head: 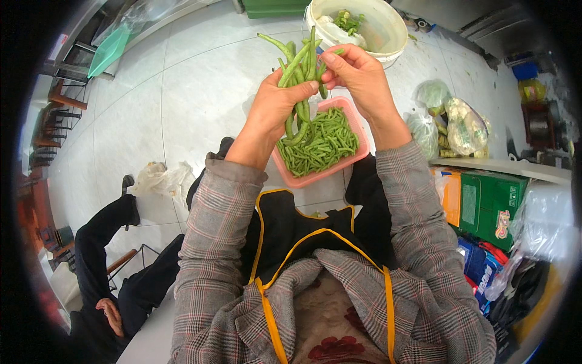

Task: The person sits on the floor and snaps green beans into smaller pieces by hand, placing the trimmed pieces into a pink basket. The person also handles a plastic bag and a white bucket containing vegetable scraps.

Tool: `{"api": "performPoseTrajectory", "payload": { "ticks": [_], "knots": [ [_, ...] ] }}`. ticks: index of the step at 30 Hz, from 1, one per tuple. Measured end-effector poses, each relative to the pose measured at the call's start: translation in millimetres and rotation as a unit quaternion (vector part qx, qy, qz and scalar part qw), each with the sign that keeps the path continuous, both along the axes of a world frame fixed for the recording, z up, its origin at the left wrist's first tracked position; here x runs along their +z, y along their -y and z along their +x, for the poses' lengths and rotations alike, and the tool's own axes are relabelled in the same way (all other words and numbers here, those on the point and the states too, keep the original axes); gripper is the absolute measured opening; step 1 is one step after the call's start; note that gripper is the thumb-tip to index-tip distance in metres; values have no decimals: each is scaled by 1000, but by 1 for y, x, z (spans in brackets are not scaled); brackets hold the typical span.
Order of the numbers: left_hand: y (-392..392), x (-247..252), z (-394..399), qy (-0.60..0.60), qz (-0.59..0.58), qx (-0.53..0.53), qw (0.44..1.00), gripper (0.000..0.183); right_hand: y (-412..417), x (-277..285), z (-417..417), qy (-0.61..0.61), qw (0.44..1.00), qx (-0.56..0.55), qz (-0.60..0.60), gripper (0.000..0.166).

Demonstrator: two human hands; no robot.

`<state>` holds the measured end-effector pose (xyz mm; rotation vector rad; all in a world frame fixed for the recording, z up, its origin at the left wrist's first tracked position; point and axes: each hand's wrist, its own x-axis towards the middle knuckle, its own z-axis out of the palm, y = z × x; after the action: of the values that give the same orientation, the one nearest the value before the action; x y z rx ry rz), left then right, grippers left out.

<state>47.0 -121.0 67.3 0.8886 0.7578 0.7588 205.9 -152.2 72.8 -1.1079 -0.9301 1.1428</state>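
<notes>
My left hand (284, 98) grips a bunch of long green beans (300, 68), their ends fanning out above and below the fist. Close beside it, my right hand (352, 73) pinches a green bean (338, 51) between thumb and forefinger, its tip showing past the thumb. Below both hands a pink plastic basket (359, 154) stands on the floor between my feet. Short cut pieces of green bean (325, 145) fill much of it. The lower ends of the held bunch hang over the basket and hide part of its left side.
A white bucket (386, 32) holding leafy scraps stands beyond my hands. Bagged vegetables (466, 127) lie at the right, near a green box (491, 204) under a shelf. Crumpled plastic (166, 179) lies on the tiled floor (132, 113). Another person's legs (104, 241) are at the left.
</notes>
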Motion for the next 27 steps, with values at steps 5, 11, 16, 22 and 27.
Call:
{"api": "performPoseTrajectory", "payload": {
  "ticks": [5, 11, 16, 22, 27],
  "knots": [
    [-3, -6, 1, -26, 30, 8, 999, 30, 3, 1, -1, -38, 999, -31, -9, 18],
    [0, -2, 2, -6, 30, -11, 999, 27, 8, 2, -4, -10, 998, -57, 28, 15],
    [-4, -5, 1, -18, 19, -9, 1000, 23, 15, 7, -11, 130, 987, -73, 59, 11],
    [-7, -3, 3, -34, -16, 46, 998, 24, 41, 32, -37, 427, 842, 12, 328, 16],
    [-23, 3, -22, 22, -37, 13, 999, 20, 59, -13, 5, 521, 843, 119, 66, 27]
  ]
}}
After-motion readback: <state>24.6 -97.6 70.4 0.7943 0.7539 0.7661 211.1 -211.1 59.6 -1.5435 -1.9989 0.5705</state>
